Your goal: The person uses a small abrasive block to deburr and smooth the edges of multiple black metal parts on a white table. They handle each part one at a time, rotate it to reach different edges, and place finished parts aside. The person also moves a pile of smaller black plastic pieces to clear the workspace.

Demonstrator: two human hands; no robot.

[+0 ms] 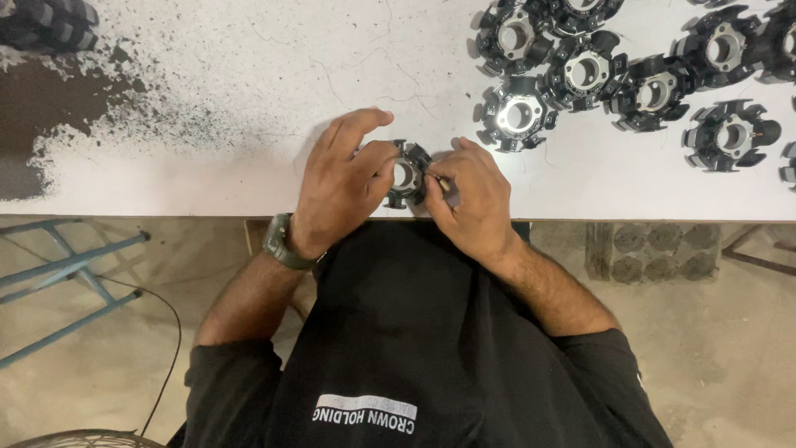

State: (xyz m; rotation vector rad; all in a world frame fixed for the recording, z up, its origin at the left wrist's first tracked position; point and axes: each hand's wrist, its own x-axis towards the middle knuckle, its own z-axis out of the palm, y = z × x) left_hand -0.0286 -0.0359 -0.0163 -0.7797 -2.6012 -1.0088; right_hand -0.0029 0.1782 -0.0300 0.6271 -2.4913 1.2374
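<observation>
Glossy black plastic ring part [406, 174] with shiny metal bore, matt white worn tabletop [207, 166], matt black cloth shirt [414, 332]

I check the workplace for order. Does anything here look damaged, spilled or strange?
Yes. The white table top is worn at its left end: a dark bare patch with black speckles spreading right. Fine cracks run across the surface above the hands. The black parts lie loosely clustered, not spilled.

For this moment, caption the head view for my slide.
Both hands, left hand and right hand, grip a black toothed ring-shaped part on a white table.
</observation>
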